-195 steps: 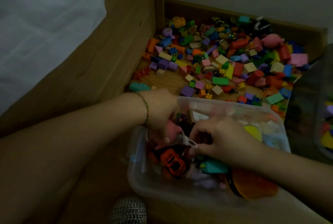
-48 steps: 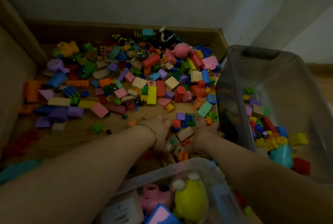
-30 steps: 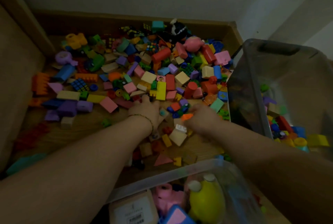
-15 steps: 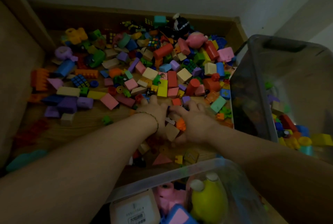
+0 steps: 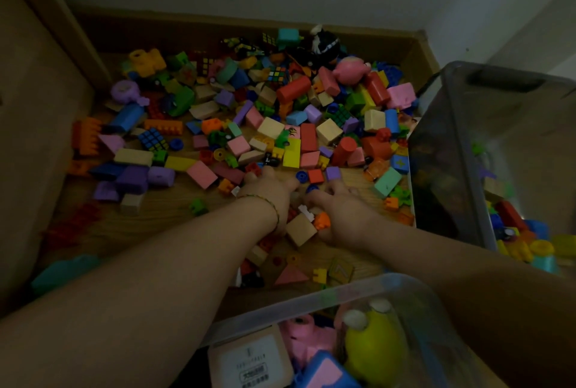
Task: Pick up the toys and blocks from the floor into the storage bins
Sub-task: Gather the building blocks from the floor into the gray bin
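Observation:
Many coloured blocks and toys (image 5: pixel 271 129) lie strewn over the wooden floor. My left hand (image 5: pixel 268 194) and my right hand (image 5: pixel 343 210) rest on the floor side by side, palms facing each other. Their fingers press against a small heap between them. In that heap are a beige block (image 5: pixel 300 233), an orange block (image 5: pixel 322 221) and a white piece (image 5: pixel 307 210). A clear storage bin (image 5: pixel 311 300) sits right below my arms, holding a yellow toy (image 5: pixel 374 347) and pink toys. A dark translucent bin (image 5: pixel 452 138) with blocks in it stands at the right.
A wooden panel (image 5: pixel 37 107) borders the floor on the left, and a low wooden edge (image 5: pixel 218 26) runs under the wall at the back. A pink triangle (image 5: pixel 290 275) and small pieces lie between my hands and the clear bin.
My hands have moved in from either side and closed the gap, raking loose blocks into a small heap between the palms.

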